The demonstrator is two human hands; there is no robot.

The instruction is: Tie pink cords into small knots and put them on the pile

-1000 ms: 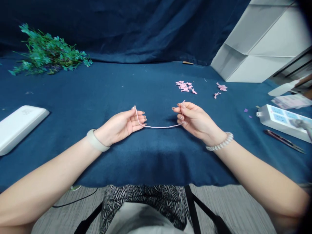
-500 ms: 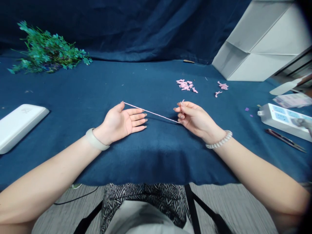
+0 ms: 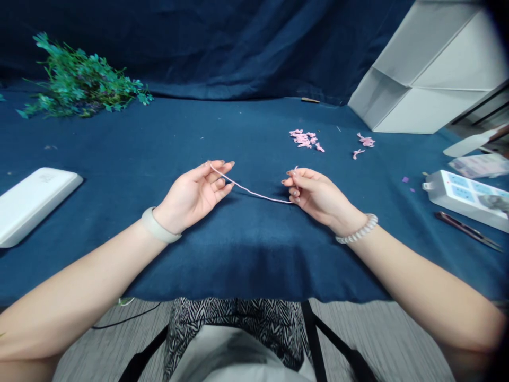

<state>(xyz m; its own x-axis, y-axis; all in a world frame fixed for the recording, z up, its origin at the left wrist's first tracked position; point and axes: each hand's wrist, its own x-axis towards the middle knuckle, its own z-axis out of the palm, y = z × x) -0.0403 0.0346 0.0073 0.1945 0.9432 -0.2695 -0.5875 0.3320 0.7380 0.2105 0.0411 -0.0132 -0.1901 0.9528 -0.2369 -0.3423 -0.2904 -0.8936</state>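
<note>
A thin pink cord (image 3: 254, 193) hangs slightly slack between my two hands above the blue cloth. Its left end is at the thumb and index fingertips of my left hand (image 3: 194, 192), which pinch it with the palm turned up and the other fingers loosely curled. My right hand (image 3: 318, 194) grips the other end, with a short tip of cord sticking up above the thumb and index finger. Beyond my right hand lies a small pile of knotted pink cord pieces (image 3: 304, 139), and further right are a few more pink pieces (image 3: 366, 140).
Green artificial foliage (image 3: 89, 85) lies at the back left, and a white power bank (image 3: 35, 204) at the left. On the right are a white power strip (image 3: 469, 196), dark thread snips (image 3: 467, 230) and a white box (image 3: 429, 109). A small brown-handled tool (image 3: 310, 100) rests at the back.
The cord has gone from taut to slack. My left hand's fingers, spread out before, have curled, and its fingertips have moved slightly up and right. My right hand has hardly moved.
</note>
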